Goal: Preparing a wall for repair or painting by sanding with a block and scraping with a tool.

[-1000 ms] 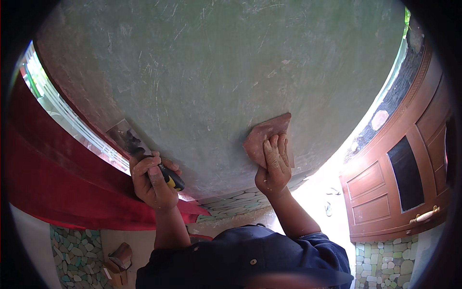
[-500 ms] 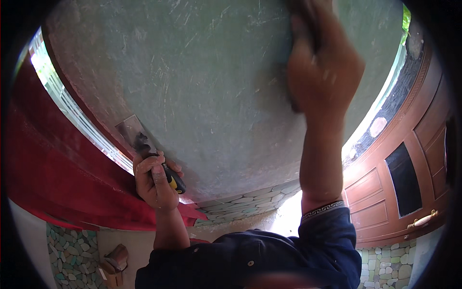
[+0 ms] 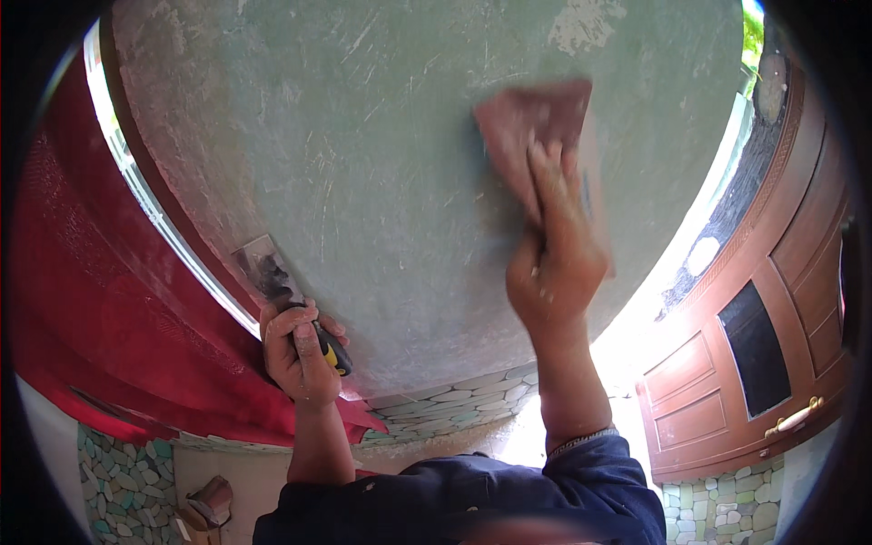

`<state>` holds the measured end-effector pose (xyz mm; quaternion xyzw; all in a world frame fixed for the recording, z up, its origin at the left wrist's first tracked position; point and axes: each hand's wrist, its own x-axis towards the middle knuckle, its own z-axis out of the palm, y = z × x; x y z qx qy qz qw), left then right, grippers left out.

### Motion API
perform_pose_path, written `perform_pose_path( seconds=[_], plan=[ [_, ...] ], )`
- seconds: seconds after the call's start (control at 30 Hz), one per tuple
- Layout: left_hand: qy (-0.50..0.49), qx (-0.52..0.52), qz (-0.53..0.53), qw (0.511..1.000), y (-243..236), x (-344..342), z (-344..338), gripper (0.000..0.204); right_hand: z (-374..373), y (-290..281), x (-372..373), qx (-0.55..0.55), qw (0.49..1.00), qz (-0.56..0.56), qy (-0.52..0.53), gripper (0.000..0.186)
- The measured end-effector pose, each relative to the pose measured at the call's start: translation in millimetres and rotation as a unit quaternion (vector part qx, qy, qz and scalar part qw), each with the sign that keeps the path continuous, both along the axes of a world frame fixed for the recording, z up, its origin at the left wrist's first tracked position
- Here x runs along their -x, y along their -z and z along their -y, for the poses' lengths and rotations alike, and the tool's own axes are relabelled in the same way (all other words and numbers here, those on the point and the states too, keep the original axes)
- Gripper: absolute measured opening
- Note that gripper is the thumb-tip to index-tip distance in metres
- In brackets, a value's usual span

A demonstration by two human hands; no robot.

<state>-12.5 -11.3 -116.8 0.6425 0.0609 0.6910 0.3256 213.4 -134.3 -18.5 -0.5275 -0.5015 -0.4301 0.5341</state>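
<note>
A green-grey wall panel (image 3: 381, 191), scratched and patchy, fills the middle of the view. My left hand (image 3: 298, 361) is wrapped round the black and yellow handle of a putty knife (image 3: 263, 262), low at the panel's left. The knife's metal blade points up and left, close to the panel; whether it touches cannot be made out. My right hand (image 3: 565, 263) grips a reddish-brown sheet of sandpaper (image 3: 536, 113) at the upper right. The sheet lies against the panel, or nearly so, slightly blurred, its wide end fanning out beyond my fingers.
A red curtain (image 3: 118, 282) hangs along the left, beside a bright window gap. On the right is a brown wooden door (image 3: 695, 400) with a handle (image 3: 795, 415). Stone-patterned cladding (image 3: 463, 395) runs below the panel. A brown object (image 3: 211, 501) lies at lower left.
My right hand has come down and slightly left with the sandpaper, which now shows more fully. My left hand and the putty knife have shifted only slightly in view.
</note>
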Motion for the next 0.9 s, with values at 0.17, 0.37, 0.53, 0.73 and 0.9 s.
perform_pose_path(
  seconds=[0.17,0.37,0.53,0.73,0.9],
  plan=[
    [0.004,0.005,0.004,1.000,1,0,2,0.014,10,48,14,0.044,0.997,-0.059,-0.035,0.063],
    [0.003,-0.003,0.004,1.000,2,0,0,0.013,9,54,13,0.053,0.997,-0.049,-0.030,0.062],
    [0.014,0.002,0.005,1.000,0,1,3,0.014,5,50,10,0.048,0.998,-0.028,-0.014,0.061],
    [-0.001,-0.013,-0.006,1.000,1,6,0,0.015,-7,-31,-3,-0.039,0.999,0.002,-0.006,0.065],
    [0.008,-0.023,-0.016,1.000,2,4,-3,0.015,-4,-123,-8,-0.086,0.993,0.049,0.063,0.036]
  ],
)
